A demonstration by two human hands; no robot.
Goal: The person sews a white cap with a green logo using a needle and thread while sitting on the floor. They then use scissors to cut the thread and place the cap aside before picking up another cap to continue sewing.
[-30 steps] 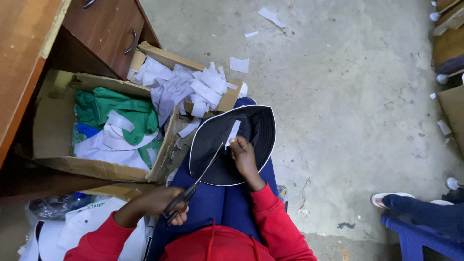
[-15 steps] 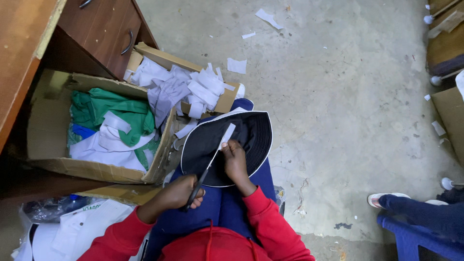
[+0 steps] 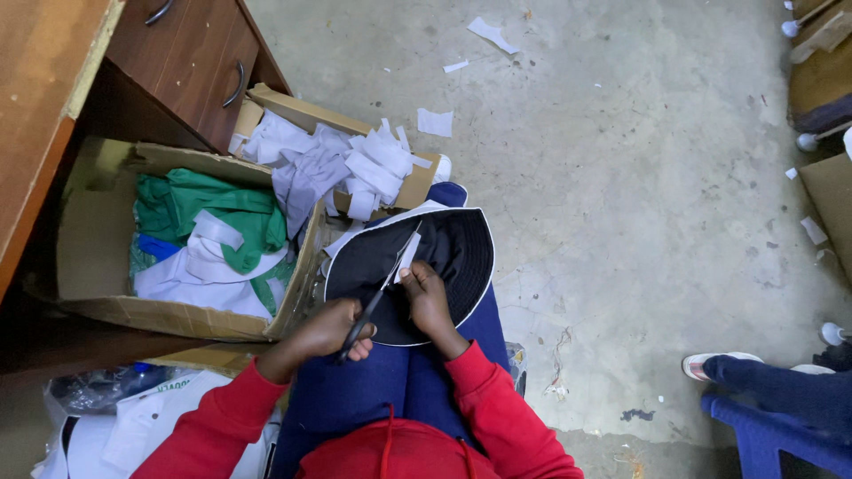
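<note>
Down on the person's lap lies a black bucket hat (image 3: 444, 257), crown down, its open inside facing up and its white-edged brim ringing it. The left hand (image 3: 333, 330) is clenched around the handles of a pair of scissors (image 3: 377, 297), whose long axis runs from the handles at lower left up and to the right, the blade tips pointing into the hat toward a white tag (image 3: 407, 257). The right hand (image 3: 426, 297) pinches that tag just beside the blades, fingers resting on the hat's lining.

Just left of the hat, an open cardboard box (image 3: 169, 315) holds green cloth (image 3: 209, 208) and white fabric. Behind it a second box (image 3: 306, 115) overflows with white paper strips (image 3: 359, 168), close against the hat's far brim. Wooden drawers (image 3: 191, 62) stand at upper left. Paper scraps litter the concrete floor (image 3: 621, 177). Another person's sandalled foot (image 3: 719, 364) shows at the floor's right edge, well apart.
</note>
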